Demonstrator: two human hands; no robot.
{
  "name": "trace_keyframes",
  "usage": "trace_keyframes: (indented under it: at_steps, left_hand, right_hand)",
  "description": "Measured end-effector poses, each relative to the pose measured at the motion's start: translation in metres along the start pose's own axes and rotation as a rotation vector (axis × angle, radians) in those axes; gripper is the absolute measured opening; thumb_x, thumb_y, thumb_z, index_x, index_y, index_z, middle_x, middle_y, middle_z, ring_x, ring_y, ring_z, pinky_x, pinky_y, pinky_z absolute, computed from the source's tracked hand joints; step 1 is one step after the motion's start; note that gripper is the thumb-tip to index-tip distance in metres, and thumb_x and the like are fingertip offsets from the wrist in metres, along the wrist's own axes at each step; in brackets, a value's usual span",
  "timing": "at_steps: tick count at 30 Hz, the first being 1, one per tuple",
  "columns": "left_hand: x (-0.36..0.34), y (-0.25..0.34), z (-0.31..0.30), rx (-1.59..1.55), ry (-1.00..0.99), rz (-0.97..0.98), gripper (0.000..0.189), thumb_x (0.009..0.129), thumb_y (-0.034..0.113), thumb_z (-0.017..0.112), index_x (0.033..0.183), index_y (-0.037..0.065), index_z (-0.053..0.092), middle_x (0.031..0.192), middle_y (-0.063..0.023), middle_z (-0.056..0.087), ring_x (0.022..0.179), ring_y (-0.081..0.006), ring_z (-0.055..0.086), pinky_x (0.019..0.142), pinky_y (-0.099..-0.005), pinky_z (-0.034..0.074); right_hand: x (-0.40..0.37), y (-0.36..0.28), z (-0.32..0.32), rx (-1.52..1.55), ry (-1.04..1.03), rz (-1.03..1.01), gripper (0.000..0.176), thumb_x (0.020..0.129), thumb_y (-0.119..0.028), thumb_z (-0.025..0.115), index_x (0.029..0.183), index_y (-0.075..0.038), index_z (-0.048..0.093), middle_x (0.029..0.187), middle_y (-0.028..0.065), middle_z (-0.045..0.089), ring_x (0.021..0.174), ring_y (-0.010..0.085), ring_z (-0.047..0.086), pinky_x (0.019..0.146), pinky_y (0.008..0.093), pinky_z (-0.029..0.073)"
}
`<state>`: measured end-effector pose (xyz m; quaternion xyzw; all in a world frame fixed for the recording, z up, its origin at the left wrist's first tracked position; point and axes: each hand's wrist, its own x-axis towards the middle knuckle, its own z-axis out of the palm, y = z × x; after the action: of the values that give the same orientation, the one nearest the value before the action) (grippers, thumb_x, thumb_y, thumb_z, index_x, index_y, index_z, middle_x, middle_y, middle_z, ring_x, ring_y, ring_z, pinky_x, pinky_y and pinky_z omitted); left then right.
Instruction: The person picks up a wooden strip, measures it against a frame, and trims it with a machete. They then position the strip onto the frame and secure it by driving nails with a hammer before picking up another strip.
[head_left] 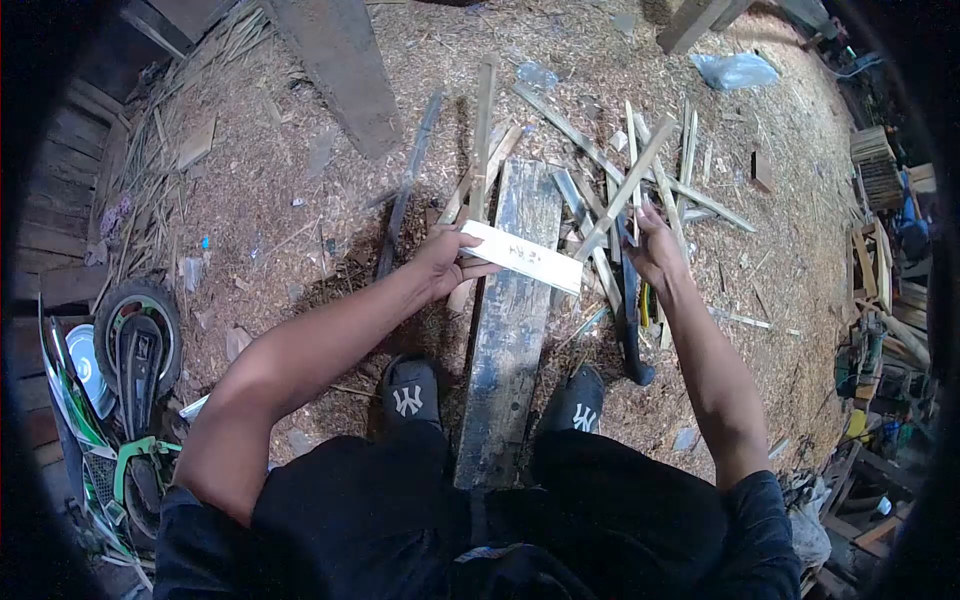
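Left of the dark plank bench (508, 340), pinches with the left hand (445, 262) the near end of a white strip (522, 258), with thumb laid over the face and fingers curled beneath. From that grip, runs out slantwise above the bench to a free right-hand end, bearing dark marks around the middle. Looks thin, flat and straight-edged; probably light and fairly stiff, judging by the lack of sag. May slip if pinched loosely, and might crease or crack if bent; cannot tell whether made of wood, card or plastic. Best gripped across both long edges, nearer the middle, to lessen tipping.

Farther right, holds the right hand (655, 245) among crossed wooden slats (645, 160), near a dark long handle (631, 330), with fingers bent. Cannot tell whether pinching the pale upright slat (631, 140) or only lying beside it. Judge the slats light, stiff, rough and likely splintery; grasp at mid-length, clear of the ends.
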<state>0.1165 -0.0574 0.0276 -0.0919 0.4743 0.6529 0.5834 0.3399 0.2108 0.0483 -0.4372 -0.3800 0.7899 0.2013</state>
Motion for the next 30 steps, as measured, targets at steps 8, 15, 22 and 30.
trace_keyframes:
  at_steps: [8, 15, 22, 30]
  left_hand:
    - [-0.018, 0.007, 0.021, 0.124, -0.001, 0.011, 0.051, 0.090, -0.003, 0.054, 0.139, -0.005, 0.039, 0.124, -0.0245, 0.057, 0.111, -0.0428, 0.064, 0.091, -0.0552, 0.060]
    - [-0.017, 0.008, 0.016, 0.138, -0.062, -0.023, 0.057, 0.090, -0.003, 0.053, 0.143, -0.002, 0.035, 0.127, -0.0253, 0.055, 0.111, -0.0431, 0.064, 0.089, -0.0561, 0.060]
    - [-0.014, 0.007, 0.016, 0.093, -0.123, -0.068, 0.050, 0.091, -0.004, 0.052, 0.139, -0.004, 0.040, 0.126, -0.0270, 0.056, 0.113, -0.0427, 0.064, 0.092, -0.0548, 0.060]
    - [-0.019, 0.006, 0.020, 0.139, -0.058, -0.019, 0.046, 0.090, -0.004, 0.054, 0.134, -0.011, 0.040, 0.126, -0.0275, 0.056, 0.112, -0.0427, 0.064, 0.090, -0.0568, 0.060]
  right_hand:
    - [0.006, 0.017, 0.007, -0.332, -0.176, -0.071, 0.028, 0.095, -0.006, 0.062, 0.122, 0.000, 0.056, 0.108, 0.0109, 0.068, 0.088, 0.0156, 0.063, 0.071, 0.0277, 0.050]
    - [0.001, 0.011, 0.001, -0.307, -0.276, 0.065, 0.037, 0.092, -0.002, 0.066, 0.128, -0.003, 0.058, 0.106, 0.0069, 0.069, 0.087, 0.0111, 0.066, 0.072, 0.0243, 0.056]
    - [-0.014, 0.011, 0.010, -0.192, -0.365, 0.222, 0.031, 0.095, -0.011, 0.063, 0.125, -0.001, 0.061, 0.112, 0.0088, 0.069, 0.098, 0.0174, 0.069, 0.087, 0.0307, 0.060]
    - [-0.021, 0.001, 0.014, -0.303, -0.431, 0.267, 0.040, 0.102, -0.028, 0.055, 0.130, 0.000, 0.056, 0.123, 0.0128, 0.065, 0.110, 0.0239, 0.066, 0.094, 0.0384, 0.058]
